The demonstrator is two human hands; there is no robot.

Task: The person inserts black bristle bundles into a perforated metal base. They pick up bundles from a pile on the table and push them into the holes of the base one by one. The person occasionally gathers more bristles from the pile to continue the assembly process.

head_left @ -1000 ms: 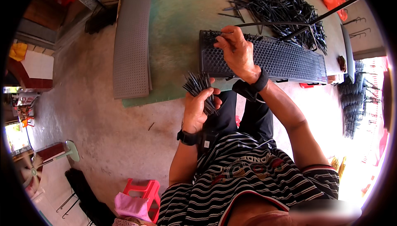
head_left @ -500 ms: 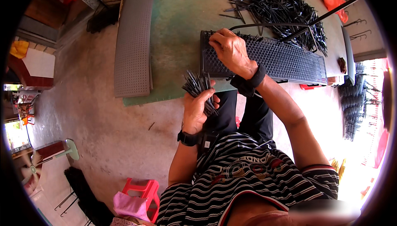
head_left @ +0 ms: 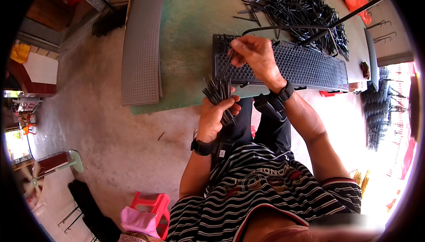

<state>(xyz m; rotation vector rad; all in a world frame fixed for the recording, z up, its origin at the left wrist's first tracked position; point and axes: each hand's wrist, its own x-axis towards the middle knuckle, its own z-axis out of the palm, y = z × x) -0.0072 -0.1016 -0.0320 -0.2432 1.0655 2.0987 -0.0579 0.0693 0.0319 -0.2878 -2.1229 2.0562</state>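
Note:
My left hand (head_left: 211,119) is closed round a bundle of thin black sticks (head_left: 216,90), their ends fanning up toward the table edge. Above the near left part of a long black perforated panel (head_left: 305,64), my right hand (head_left: 259,58) is pinched on a single thin black stick (head_left: 226,65) that slants down toward the bundle. Rows of round holes cover the panel, and short black pieces stand along its far left edge. Behind it lies a big loose pile of similar black sticks (head_left: 296,7).
The green table (head_left: 195,29) carries grey perforated sheets (head_left: 144,43) at its left. A black metal bar (head_left: 354,16) slants over the panel's far side. On the floor are a red stool (head_left: 161,206) with a pink cloth and, to the left, a fan (head_left: 34,181).
My right hand has drawn back from the panel's far edge toward me, and a black stick now shows in its fingers. My left hand and bundle have shifted slightly right.

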